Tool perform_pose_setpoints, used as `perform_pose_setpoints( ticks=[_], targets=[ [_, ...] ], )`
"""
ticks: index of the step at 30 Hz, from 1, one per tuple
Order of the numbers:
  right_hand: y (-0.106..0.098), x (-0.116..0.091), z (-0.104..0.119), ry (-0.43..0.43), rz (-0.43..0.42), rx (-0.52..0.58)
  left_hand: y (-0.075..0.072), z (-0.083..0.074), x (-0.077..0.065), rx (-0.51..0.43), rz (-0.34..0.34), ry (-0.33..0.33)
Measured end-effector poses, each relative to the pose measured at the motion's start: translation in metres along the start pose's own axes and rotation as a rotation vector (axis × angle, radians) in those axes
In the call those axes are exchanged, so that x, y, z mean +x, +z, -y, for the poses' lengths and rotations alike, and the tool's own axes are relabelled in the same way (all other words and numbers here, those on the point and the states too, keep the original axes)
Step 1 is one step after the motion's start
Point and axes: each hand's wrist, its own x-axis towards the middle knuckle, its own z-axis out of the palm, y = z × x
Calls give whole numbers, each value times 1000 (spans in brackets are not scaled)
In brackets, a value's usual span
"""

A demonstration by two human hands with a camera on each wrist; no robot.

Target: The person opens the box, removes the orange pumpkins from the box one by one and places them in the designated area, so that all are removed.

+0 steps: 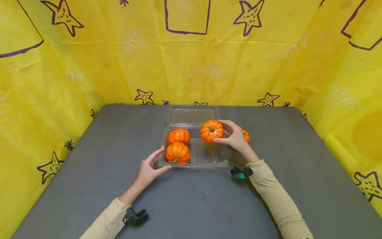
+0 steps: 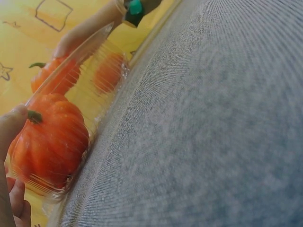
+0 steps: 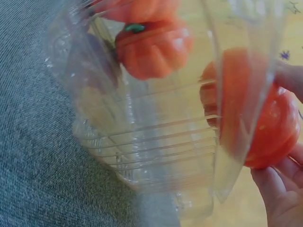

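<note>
A clear plastic clamshell container (image 1: pixel 194 165) lies on the table with its lid folded back. Two small orange pumpkins, a rear one (image 1: pixel 178 135) and a front one (image 1: pixel 177 152), fill its left compartment. My left hand (image 1: pixel 148 170) holds the container's front left corner between thumb and fingers. Over the right compartment, my right hand (image 1: pixel 237 136) grips a third pumpkin (image 1: pixel 211 131) from its right side, green stem up. In the right wrist view this pumpkin (image 3: pixel 277 127) shows partly through the clear plastic wall.
Another orange pumpkin (image 1: pixel 245 135) sits right of the container, partly hidden behind my right hand. The container's transparent lid (image 1: pixel 193 115) lies open toward the back. A yellow patterned cloth (image 1: pixel 191 73) walls the grey table (image 1: pixel 119 139) at the back and sides.
</note>
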Motion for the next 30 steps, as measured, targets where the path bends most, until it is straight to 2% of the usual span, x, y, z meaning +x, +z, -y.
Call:
perform_pose_setpoints(
  ticks=[11,16,19,27,30],
  targets=[
    [-10,-1,2,47,-61,-41,1,1,1,-20,-9,2],
    [-19,0,-10,101,-75,4,0,1,0,-19,-13,-9],
    [-24,1,-18,102,-70,32,-2,1,-1,-13,-15,-14],
    [-40,-3,-15,117,-108,35,0,3,-1,-17,-8,-4],
    [-46,-4,-13,115,-119,76,0,2,-1,-12,-7,-9]
  ],
)
